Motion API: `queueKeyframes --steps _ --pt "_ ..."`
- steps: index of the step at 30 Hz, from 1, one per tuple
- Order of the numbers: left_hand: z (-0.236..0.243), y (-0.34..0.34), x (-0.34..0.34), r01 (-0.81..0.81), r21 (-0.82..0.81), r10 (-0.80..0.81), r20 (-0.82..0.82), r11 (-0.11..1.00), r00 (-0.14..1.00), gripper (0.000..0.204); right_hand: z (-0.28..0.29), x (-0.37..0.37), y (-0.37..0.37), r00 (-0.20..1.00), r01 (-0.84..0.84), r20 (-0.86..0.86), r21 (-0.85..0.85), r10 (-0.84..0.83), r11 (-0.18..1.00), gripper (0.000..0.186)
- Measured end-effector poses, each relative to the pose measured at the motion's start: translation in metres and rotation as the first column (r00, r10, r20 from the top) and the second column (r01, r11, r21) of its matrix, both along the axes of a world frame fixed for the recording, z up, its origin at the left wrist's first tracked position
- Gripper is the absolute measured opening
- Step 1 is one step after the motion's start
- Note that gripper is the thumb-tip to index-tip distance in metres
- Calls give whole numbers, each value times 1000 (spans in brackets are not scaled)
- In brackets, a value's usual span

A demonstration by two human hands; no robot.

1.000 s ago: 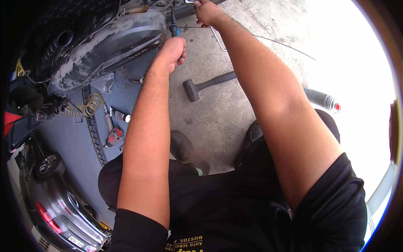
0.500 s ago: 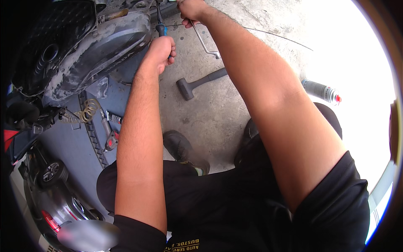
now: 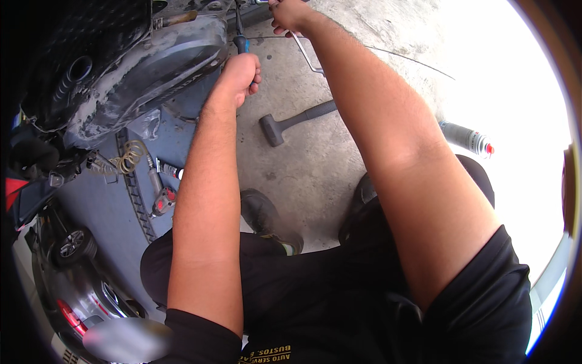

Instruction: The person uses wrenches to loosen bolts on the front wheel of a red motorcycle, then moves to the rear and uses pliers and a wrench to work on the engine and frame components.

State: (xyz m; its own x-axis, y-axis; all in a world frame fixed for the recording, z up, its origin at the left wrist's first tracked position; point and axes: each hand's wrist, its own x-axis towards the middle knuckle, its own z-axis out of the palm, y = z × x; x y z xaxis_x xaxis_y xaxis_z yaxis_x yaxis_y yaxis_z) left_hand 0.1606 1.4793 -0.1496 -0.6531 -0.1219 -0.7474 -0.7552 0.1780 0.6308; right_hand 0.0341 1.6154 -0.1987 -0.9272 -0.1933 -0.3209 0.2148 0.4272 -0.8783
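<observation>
My left hand (image 3: 240,74) is closed around the handle of a screwdriver (image 3: 242,44) with a black and blue grip. Its shaft points away from me, toward the metal parts beside the scooter's engine cover (image 3: 163,67). At the top edge, my right hand (image 3: 292,16) has its fingers curled around a silver wrench (image 3: 307,54). The wrench's bent lower end reaches back toward me and passes partly behind my right forearm. What the far ends of both tools touch lies at or beyond the picture's top edge and cannot be made out.
A dark mallet (image 3: 273,128) lies on the concrete between my arms. To the right is a spray can (image 3: 465,139) with a red nozzle. At left, an air tool (image 3: 162,200) with a coiled hose (image 3: 131,156) rests on the blue surface. A dark car (image 3: 91,291) stands lower left.
The whole view has shifted slightly, so most things sit a little further right. The wrench's near end has swung a little away from me, behind my right forearm. Both hands keep their grips.
</observation>
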Motion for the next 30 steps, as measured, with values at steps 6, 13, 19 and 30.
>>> queueKeyframes --steps 6,13,19,30 --pt "-4 10 -6 16 24 -16 -1 1000 1000 8 -44 -1 17 862 44 -508 94 10 995 32" --pt "1 -19 7 -21 -37 21 -2 999 1000 9 2 15 -17 1000 -19 -20 -308 14 951 32" --pt "-3 -15 7 0 -27 0 -4 1000 1000 9 16 -6 -17 931 101 365 -264 2 959 27" --pt "1 -26 12 -56 -13 56 -16 998 998 10 54 20 -24 945 12 327 -121 28 993 35"
